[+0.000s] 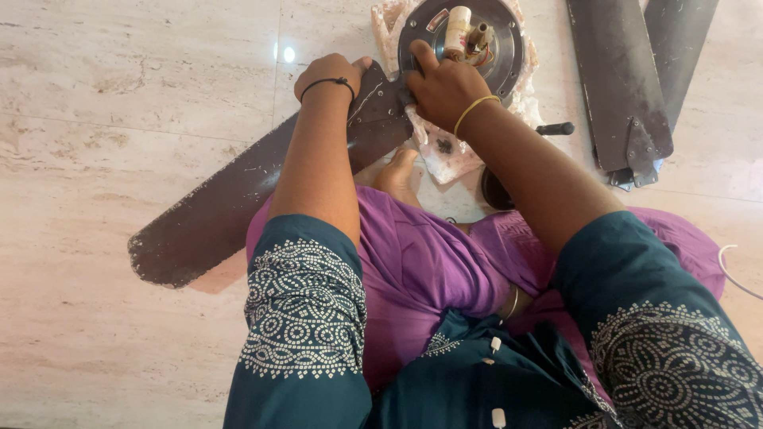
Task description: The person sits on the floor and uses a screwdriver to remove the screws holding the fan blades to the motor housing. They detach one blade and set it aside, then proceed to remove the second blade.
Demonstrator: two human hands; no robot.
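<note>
Left hand point(332, 75), wrist ringed by a black band, is closed over the inner end of a dark brown fan blade point(238, 199), pressing it where it meets the round motor housing point(477, 40). Right hand point(443, 86), with a yellow bangle at the wrist, is clenched at the near-left rim of the housing, thumb raised; whether it holds a small tool or a screw cannot be told. The blade runs from the housing toward the near left across the pale marble floor point(119, 95), its outer end dusty and worn. The housing lies at the far centre on crumpled whitish wrapping point(445, 155), with a cream cylindrical part point(457, 30) and coloured wires standing at its hub.

Step in hand, as judged: work at the joint between blade root and housing, one hand steadying the blade while the other acts on the fastening. The next move would call for the blade to be kept still and aligned with the housing rim, and for a firm, square grip on the fastening.

To the far right, two more dark blades point(628, 79) lie stacked, metal brackets at their near ends. A black-handled tool point(554, 128) lies just right of the wrapping. No readable label, package or sign shows; the wrapping is plain.
</note>
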